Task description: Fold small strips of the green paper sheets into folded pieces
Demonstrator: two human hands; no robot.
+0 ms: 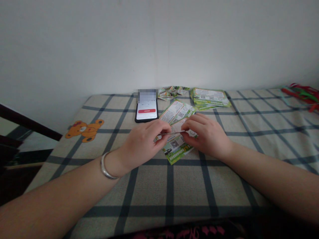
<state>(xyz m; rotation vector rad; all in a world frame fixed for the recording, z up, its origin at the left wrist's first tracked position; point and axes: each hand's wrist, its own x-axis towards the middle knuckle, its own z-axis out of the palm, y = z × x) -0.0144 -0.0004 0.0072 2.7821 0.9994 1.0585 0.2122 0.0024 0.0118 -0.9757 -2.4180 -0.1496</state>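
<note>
Between the fingertips of my left hand (142,142) and my right hand (209,134) is a thin card (176,132), seen nearly edge-on. Each hand pinches one end of it, with fingers curled; whether it is folded I cannot tell. Below and behind it, green and white printed cards (174,146) with QR codes lie on the table, partly covered by my hands. A silver bangle circles my left wrist.
A lit phone (147,115) lies behind my left hand. Beside it is a heap of small folded cards (171,93), then a stack of flat cards (211,96). A bear cutout (84,131) is on the checked tablecloth (149,192). Red and green items (302,94) lie far right, near the wall.
</note>
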